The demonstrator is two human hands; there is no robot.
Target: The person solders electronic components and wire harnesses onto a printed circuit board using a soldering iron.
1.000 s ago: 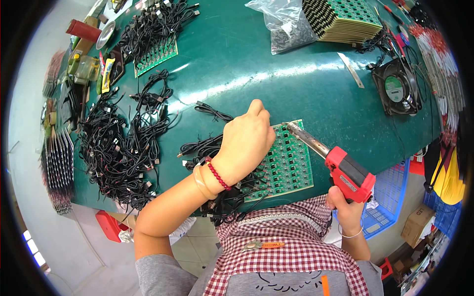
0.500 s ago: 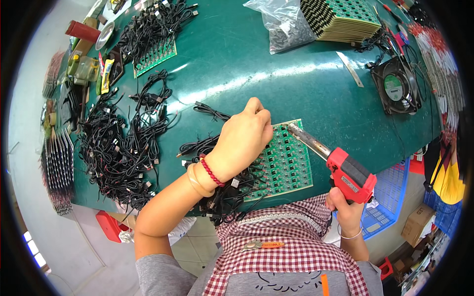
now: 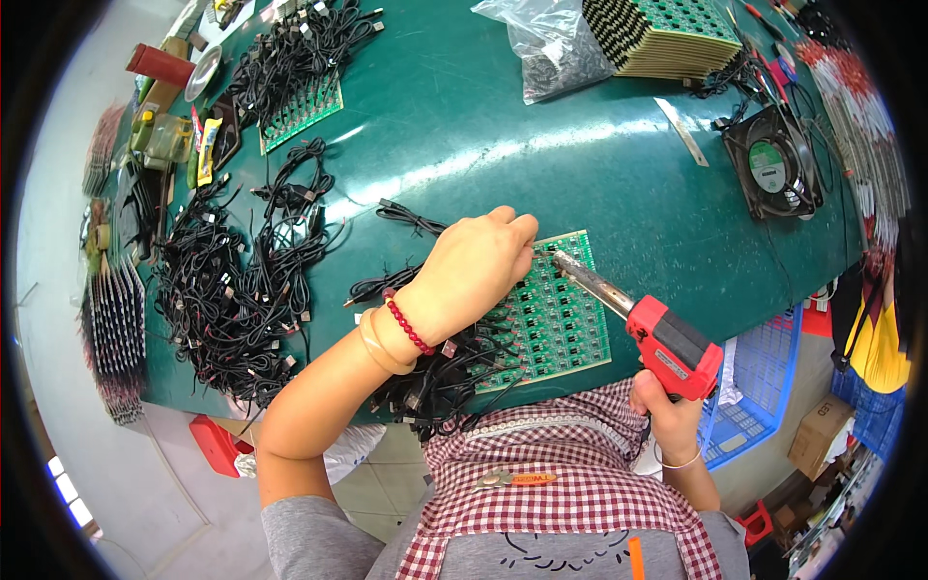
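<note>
A green circuit board (image 3: 561, 319) lies at the near edge of the green table (image 3: 503, 145). My left hand (image 3: 474, 271) rests on the board's left part with fingers curled down, over black cables (image 3: 435, 372) attached along the board; whether it grips one is hidden. My right hand (image 3: 667, 416) holds a red soldering gun (image 3: 667, 343) by the grip. Its metal tip (image 3: 561, 261) points at the board's top edge, close to my left fingertips.
A big heap of black cables (image 3: 232, 290) lies to the left. Another green board (image 3: 302, 111) sits at the far left. A stack of boards (image 3: 667, 34) and a plastic bag (image 3: 546, 48) are at the back. A black fan (image 3: 773, 164) stands right, a blue basket (image 3: 764, 377) beyond the edge.
My left hand has shifted slightly up and right along the board. The soldering gun's tip stays at about the same spot on the board's top edge.
</note>
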